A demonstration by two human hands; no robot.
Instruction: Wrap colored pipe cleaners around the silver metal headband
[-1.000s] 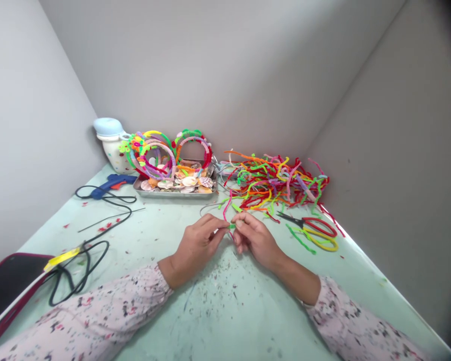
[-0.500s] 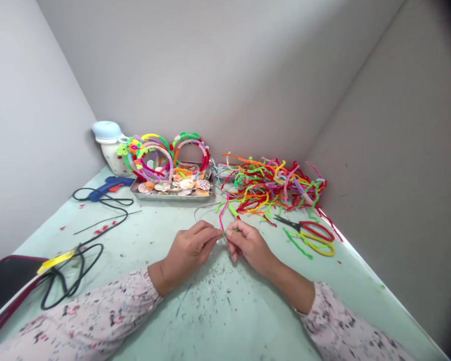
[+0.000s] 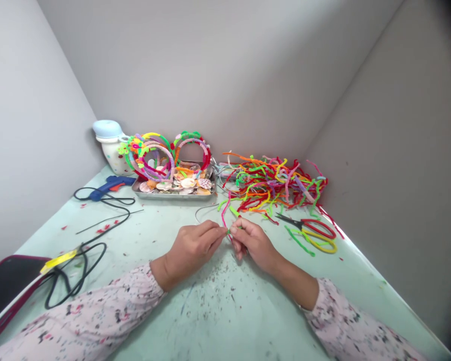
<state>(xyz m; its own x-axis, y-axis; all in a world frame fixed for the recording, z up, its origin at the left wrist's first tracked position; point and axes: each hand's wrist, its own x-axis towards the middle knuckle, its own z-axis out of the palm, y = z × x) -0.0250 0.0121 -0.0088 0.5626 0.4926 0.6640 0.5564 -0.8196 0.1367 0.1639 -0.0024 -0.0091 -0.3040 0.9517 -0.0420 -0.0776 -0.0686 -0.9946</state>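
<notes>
Both hands meet over the middle of the table, fingertips almost touching. My left hand [image 3: 193,246] pinches a small green pipe cleaner piece [image 3: 228,231] between thumb and forefinger. From the right, my right hand [image 3: 253,241] is closed on the same spot, its lower fingers curled. A pink pipe cleaner [image 3: 224,214] runs up and away from the pinch, and a bit of pink shows just below it. How the green and pink pieces join is hidden by the fingertips. A thin grey wire [image 3: 197,212] curves on the table just beyond the hands.
Behind stands a metal tray [image 3: 173,196] of shells with wrapped headbands [image 3: 156,175]. A pipe cleaner heap [image 3: 278,185] and scissors [image 3: 311,231] lie right. Left are a blue glue gun [image 3: 110,186], its black cable [image 3: 104,244], a white cup [image 3: 110,150] and a dark red-edged object [image 3: 11,281].
The view has shifted slightly, so everything sits a little further right. Both hands keep their pinch at the green piece, and a bit of pink now shows below the fingertips.
</notes>
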